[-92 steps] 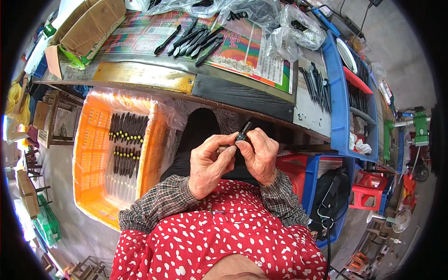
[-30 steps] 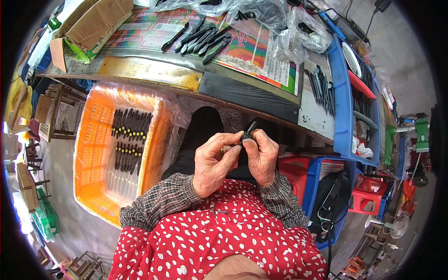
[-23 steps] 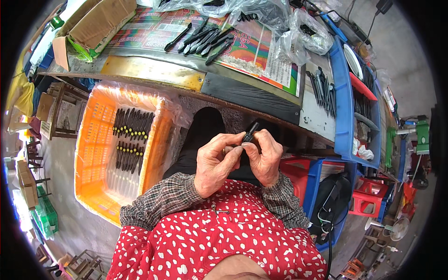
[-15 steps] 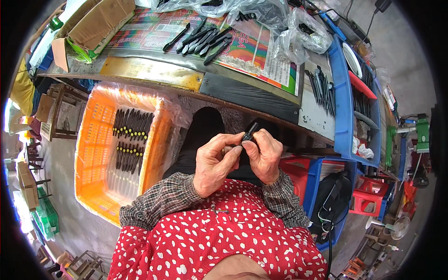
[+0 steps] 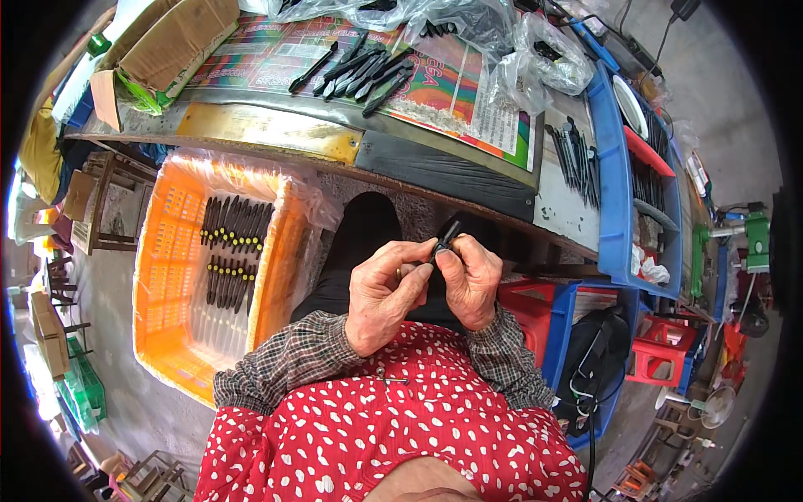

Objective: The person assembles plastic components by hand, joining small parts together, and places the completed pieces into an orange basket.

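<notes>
Above my lap, my left hand [image 5: 386,294] and my right hand [image 5: 471,280] meet around a small black stick-like piece [image 5: 448,233]. Both hands pinch it between thumb and fingers; its upper end pokes out past the fingertips, tilted to the right. The rest of it is hidden by my fingers, so its exact kind does not show. To the left stands an orange plastic crate [image 5: 155,276] lined with clear film. Two rows of slim black pieces with yellow dots [image 5: 237,224] lie inside it. Similar black pieces [image 5: 364,74] are heaped on the bench.
The worn bench [image 5: 443,171] runs across ahead, with a cardboard box [image 5: 171,46] at its left and clear plastic bags [image 5: 552,63] at its back. More black sticks [image 5: 575,163] lie beside a blue tray [image 5: 615,192]. Red stools [image 5: 661,350] and a black bag [image 5: 595,360] are at right.
The right hand has shifted very slightly left, still pinching the black piece together with the left hand. Otherwise nothing has visibly moved.
</notes>
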Available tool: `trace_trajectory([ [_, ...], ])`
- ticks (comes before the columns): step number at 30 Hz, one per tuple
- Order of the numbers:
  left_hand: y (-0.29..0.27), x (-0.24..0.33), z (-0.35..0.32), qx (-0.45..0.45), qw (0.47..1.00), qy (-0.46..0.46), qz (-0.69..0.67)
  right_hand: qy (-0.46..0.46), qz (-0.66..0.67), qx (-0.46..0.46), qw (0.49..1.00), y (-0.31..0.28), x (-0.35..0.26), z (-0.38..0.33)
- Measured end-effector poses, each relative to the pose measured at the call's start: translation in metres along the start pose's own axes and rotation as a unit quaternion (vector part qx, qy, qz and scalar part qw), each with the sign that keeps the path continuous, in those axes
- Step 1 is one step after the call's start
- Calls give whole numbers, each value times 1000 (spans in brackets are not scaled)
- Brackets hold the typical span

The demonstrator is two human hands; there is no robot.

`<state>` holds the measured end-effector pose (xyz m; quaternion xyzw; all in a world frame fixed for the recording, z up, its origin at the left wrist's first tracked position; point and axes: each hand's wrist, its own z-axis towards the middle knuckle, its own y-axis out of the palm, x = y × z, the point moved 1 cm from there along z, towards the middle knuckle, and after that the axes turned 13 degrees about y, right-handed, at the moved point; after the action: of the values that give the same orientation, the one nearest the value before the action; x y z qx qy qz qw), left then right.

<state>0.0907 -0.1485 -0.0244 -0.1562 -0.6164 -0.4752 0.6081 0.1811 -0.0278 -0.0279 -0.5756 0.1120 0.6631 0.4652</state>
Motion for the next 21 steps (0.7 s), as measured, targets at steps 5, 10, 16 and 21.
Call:
trace_trajectory([
  [5, 1, -3, 0, -6, 1000, 24, 18, 24, 14, -3, 1000, -1, -2, -2],
  [10, 0, -5, -1, 7, 1000, 21, 12, 49, 32, -15, 998, 1, -3, -3],
  [16, -3, -3, 0, 16, 998, 40, 45, 78, 72, -31, 994, 7, -1, -4],
  [21, -3, -5, -1, 21, 998, 41, 34, 83, -10, -5, 997, 7, -4, -6],
])
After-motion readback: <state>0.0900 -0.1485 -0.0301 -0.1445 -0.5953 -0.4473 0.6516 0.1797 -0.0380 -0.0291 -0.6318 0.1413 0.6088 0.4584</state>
